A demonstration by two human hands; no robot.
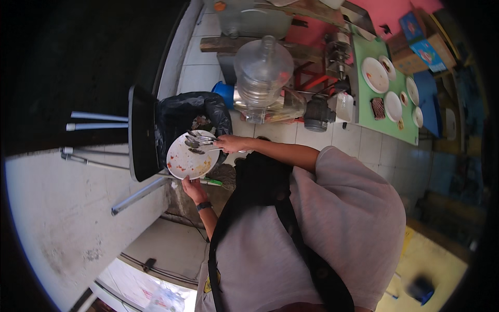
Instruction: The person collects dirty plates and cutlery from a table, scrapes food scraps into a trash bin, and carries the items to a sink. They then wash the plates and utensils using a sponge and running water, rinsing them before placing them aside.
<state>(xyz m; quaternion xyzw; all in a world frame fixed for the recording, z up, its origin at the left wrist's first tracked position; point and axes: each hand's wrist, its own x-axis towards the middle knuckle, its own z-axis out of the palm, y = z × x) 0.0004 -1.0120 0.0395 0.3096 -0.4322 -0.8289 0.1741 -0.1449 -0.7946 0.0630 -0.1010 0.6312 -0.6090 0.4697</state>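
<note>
My left hand (pixel 194 191), with a dark band at its wrist, grips the near rim of a white plate (pixel 189 159). Red and yellow food scraps are stuck to the plate. The plate is over the front part of a bin lined with a black plastic bag (pixel 175 107). My right hand (pixel 232 144) holds several metal spoons and forks (pixel 198 141) by their handles, their heads over the plate's upper right part. Some food waste (pixel 202 121) shows inside the bag behind the plate. My fingers under the plate are hidden.
The bin's dark lid (pixel 145 132) stands upright at its left. Beyond it are a clear water jug (pixel 263 74), a blue bucket (pixel 223 93) and a motor (pixel 319 112). Used plates (pixel 375 75) lie on a green table (pixel 364 99) at right. A broom (pixel 226 177) is beside the bin.
</note>
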